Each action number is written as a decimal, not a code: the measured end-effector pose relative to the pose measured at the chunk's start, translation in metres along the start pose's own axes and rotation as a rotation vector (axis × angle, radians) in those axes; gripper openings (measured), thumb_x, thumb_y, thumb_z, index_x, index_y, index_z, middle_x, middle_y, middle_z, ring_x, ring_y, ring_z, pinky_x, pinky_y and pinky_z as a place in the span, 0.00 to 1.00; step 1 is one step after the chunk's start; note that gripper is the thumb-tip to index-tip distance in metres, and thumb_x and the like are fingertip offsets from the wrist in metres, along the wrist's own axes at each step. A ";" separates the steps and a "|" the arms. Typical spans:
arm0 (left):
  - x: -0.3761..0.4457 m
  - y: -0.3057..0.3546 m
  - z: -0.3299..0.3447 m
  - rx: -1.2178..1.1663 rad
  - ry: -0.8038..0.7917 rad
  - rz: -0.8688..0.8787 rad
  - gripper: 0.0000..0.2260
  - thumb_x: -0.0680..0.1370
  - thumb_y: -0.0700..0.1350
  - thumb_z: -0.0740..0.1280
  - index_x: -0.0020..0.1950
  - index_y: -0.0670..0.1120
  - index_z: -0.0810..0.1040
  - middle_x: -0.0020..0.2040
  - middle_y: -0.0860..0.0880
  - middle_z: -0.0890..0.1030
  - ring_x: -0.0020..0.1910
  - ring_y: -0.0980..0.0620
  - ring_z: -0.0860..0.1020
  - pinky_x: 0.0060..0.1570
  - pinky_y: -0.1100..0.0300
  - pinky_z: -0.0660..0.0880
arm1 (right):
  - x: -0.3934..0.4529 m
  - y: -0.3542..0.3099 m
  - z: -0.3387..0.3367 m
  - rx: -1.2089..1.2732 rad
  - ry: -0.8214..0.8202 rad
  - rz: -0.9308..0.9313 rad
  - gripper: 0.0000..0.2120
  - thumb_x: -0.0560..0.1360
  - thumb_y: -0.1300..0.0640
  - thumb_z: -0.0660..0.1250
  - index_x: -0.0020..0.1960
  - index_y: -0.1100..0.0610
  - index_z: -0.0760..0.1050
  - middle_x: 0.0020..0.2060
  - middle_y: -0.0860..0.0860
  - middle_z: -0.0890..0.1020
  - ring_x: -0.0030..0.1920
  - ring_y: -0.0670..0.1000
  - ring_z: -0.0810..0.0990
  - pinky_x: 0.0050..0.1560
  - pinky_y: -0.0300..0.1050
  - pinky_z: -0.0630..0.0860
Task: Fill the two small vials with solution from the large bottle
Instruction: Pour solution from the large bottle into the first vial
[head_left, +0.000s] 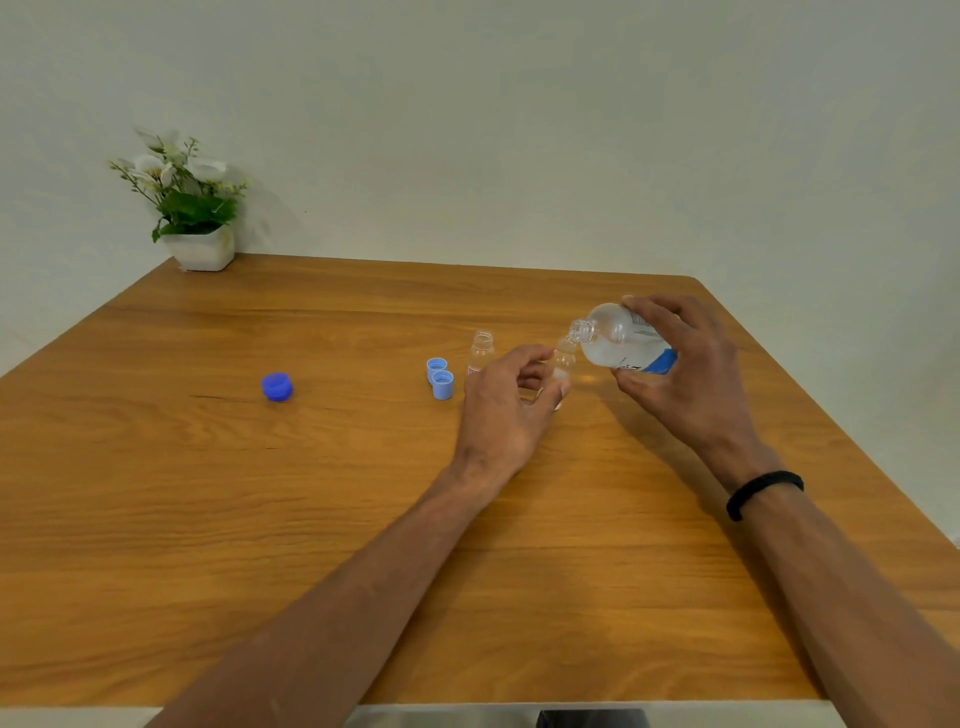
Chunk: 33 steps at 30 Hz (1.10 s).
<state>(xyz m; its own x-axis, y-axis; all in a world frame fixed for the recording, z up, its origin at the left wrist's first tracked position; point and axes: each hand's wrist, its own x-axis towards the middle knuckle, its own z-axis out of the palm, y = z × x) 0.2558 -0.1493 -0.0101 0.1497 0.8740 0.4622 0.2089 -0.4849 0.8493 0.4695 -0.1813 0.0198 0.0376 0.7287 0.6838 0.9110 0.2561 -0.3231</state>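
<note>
My right hand (685, 379) grips the large clear bottle (618, 340), uncapped, with a blue and white label. The bottle is tilted leftward, its mouth right at the top of a small clear vial (563, 361). That vial is held upright on the table by my left hand (506, 405), thumb and fingers around its lower part, which hides it. A second small vial (481, 352) stands open and upright just behind my left hand, untouched. Two light blue vial caps (440, 378) lie side by side to its left. The dark blue bottle cap (277, 386) lies further left.
A white pot with a green plant and white flowers (200, 228) stands at the far left corner of the wooden table (260, 519). The table's right edge runs close past my right forearm, and a pale wall rises behind the table.
</note>
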 end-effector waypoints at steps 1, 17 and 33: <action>0.000 0.000 0.000 0.000 0.003 0.001 0.19 0.77 0.44 0.77 0.68 0.45 0.81 0.51 0.52 0.86 0.50 0.59 0.84 0.49 0.69 0.81 | 0.000 0.000 0.000 0.002 0.000 -0.001 0.35 0.68 0.61 0.83 0.74 0.55 0.77 0.67 0.54 0.78 0.67 0.55 0.76 0.67 0.59 0.78; 0.000 -0.001 0.000 -0.006 -0.009 -0.006 0.20 0.77 0.44 0.77 0.68 0.45 0.81 0.52 0.52 0.86 0.51 0.59 0.84 0.47 0.72 0.80 | -0.001 -0.002 0.000 -0.004 0.007 -0.011 0.35 0.68 0.62 0.82 0.74 0.55 0.77 0.66 0.55 0.78 0.67 0.56 0.76 0.67 0.59 0.78; -0.001 0.001 -0.001 0.012 -0.017 0.003 0.19 0.77 0.43 0.77 0.68 0.45 0.81 0.49 0.56 0.84 0.50 0.61 0.83 0.47 0.76 0.76 | 0.000 -0.002 -0.001 0.000 -0.008 0.014 0.36 0.69 0.61 0.82 0.75 0.54 0.76 0.67 0.55 0.78 0.68 0.57 0.76 0.68 0.61 0.78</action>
<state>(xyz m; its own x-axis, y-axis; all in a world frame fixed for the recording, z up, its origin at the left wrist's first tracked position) 0.2547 -0.1509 -0.0096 0.1671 0.8719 0.4602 0.2197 -0.4880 0.8447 0.4680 -0.1827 0.0208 0.0467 0.7372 0.6741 0.9105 0.2462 -0.3323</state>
